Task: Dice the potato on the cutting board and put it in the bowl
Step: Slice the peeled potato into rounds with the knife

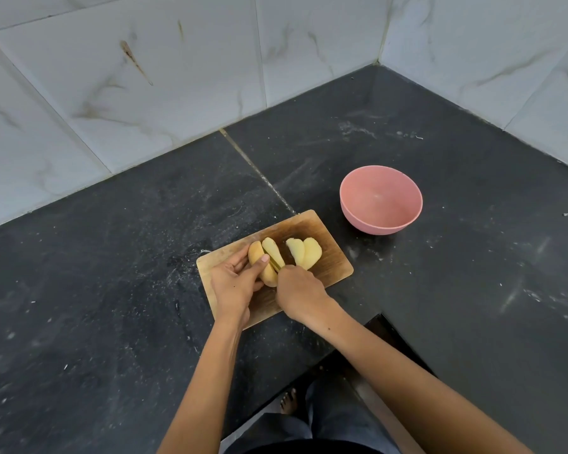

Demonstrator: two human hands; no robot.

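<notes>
Two hands work over the near end of a wooden cutting board [333, 267]. The left hand [232, 285] curls its fingers and thumb round the unsliced end of the potato [255, 253], steadying it against the board. The right hand [297, 291] is closed in a fist just beside it, knuckles up, at the cut face; whatever it grips is hidden under the fingers, so I cannot tell what it has hold of. One pale slice [273, 252] leans away from the held piece, touching it at its lower end. Two more slices [305, 252] lie overlapping a little further right on the board, apart from the hands.

The board sits at an angle on a dark stone tabletop [112, 257] dusted with pale streaks and specks. A pink bowl [381, 199] stands on the tabletop beyond the board's far right corner, near it but not touching, with nothing visible inside. Grey-veined white wall tiles [145, 77] meet in a corner behind. Below the tabletop edge, a bare foot [289, 401] shows on the floor.
</notes>
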